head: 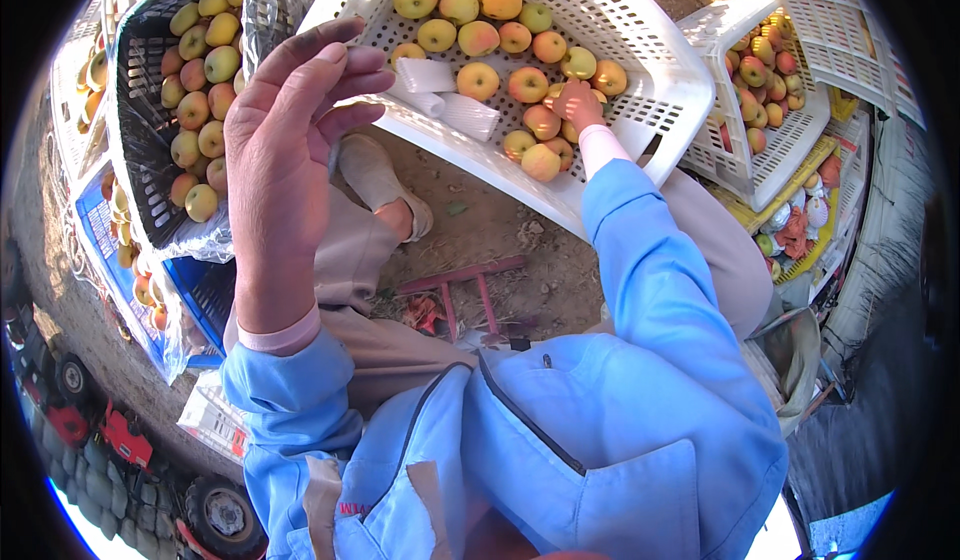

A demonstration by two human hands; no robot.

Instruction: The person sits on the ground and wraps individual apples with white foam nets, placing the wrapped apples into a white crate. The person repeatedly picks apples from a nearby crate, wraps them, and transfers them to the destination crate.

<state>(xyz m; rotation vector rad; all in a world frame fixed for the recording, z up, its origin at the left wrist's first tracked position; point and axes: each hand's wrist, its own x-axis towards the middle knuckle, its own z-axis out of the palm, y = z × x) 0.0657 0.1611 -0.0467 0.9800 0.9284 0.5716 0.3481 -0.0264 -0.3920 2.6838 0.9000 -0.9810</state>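
My left hand [285, 128] is raised at the left, near the black crate and the left end of a white plastic crate [681, 91]. Its fingers are slightly curled and apart, with nothing visible in them. My right hand [579, 106] reaches down into the right part of the white crate, among yellow-red apples [527, 85]. Its fingertips touch an apple and are partly hidden, so a firm grip cannot be told. White foam net sleeves [470, 115] lie on the crate floor, left of my right hand. More apples rest in a loose group towards the crate's far side.
At left, a black crate [139, 147] lined with clear plastic holds many apples, above a blue crate [112, 267]. A white crate [784, 162] of apples sits on a yellow crate [806, 263] at right. A red metal frame [461, 276] lies on the dirt between my legs.
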